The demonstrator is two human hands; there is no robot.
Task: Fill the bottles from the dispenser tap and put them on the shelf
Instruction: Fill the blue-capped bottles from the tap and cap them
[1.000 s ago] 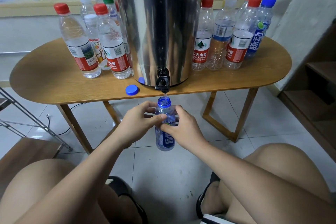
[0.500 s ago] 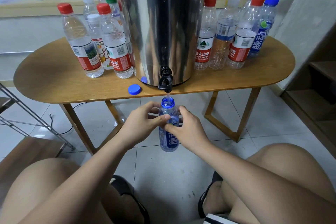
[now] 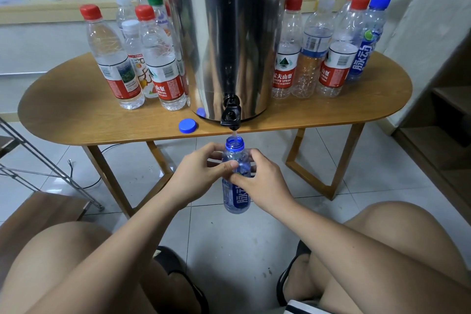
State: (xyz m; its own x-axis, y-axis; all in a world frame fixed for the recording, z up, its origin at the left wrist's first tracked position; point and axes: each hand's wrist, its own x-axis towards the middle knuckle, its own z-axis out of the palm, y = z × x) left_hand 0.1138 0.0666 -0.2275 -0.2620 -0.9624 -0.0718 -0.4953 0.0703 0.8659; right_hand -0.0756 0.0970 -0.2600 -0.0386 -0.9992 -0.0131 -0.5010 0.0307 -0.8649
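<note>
Head view. A blue-tinted bottle [image 3: 235, 194], uncapped, is held upright in front of the table edge. Its open mouth sits directly beneath the black tap [image 3: 231, 116] of the tall steel dispenser [image 3: 224, 33], and a thin stream of water [image 3: 234, 133] joins tap and mouth. The left hand [image 3: 196, 176] and right hand [image 3: 265, 181] meet on the bottle's upper body, each grip closed round it with thumbs in front and fingers curled behind. They cover the top of the label, and the water level inside cannot be told. On the wooden table [image 3: 76, 115] a loose blue cap [image 3: 187, 126] lies just left of the tap. A cluster of capped bottles [image 3: 142, 58] stands left of the dispenser and another cluster [image 3: 318, 53] stands right of it; the dispenser hides part of each. A wooden shelf [image 3: 448, 135] stands at the far right, well apart from the held bottle, and a metal frame [image 3: 51, 168] stands at the left. Bare knees fill the lower corners above a tiled floor [image 3: 229, 237].
</note>
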